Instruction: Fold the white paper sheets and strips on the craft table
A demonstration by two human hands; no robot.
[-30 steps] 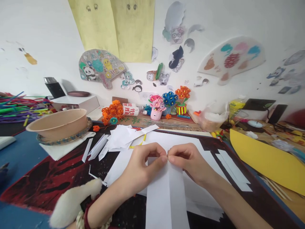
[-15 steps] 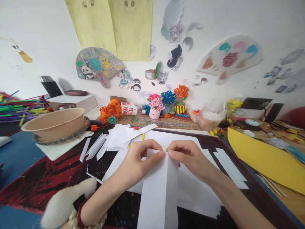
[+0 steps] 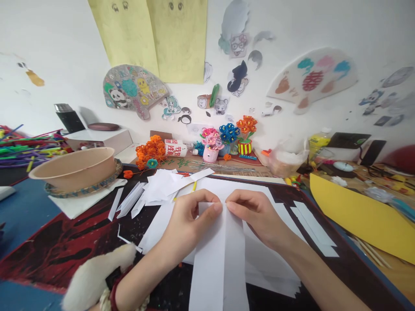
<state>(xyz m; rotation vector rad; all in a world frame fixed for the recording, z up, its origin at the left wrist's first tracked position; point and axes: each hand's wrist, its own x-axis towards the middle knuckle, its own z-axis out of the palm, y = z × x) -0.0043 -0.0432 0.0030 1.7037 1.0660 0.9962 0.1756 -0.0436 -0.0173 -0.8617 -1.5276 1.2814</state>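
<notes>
A long white strip of paper [image 3: 214,263] with a lengthwise crease hangs between my two hands, its lower end running out of view. My left hand [image 3: 198,214] pinches the top edge just left of the crease, thumb in front. On the other side of the crease, my right hand [image 3: 251,211] pinches the same edge between thumb and forefinger. The fingertips of both hands are close together. Under the strip lie larger white sheets [image 3: 272,268] on the dark table mat. A fluffy white band and hair ties circle my left wrist.
Left of my hands are a pile of paper pieces [image 3: 162,185] and folded strips [image 3: 131,199]. A beige bowl [image 3: 74,168] stands farther left. More strips [image 3: 313,229] and a yellow sheet [image 3: 359,211] lie right. Pipe-cleaner flowers [image 3: 228,133] line the back by the wall.
The paper's right half has swung outward, so the strip looks wider and flatter. Both hands have shifted very slightly left, still pinching the top edge.
</notes>
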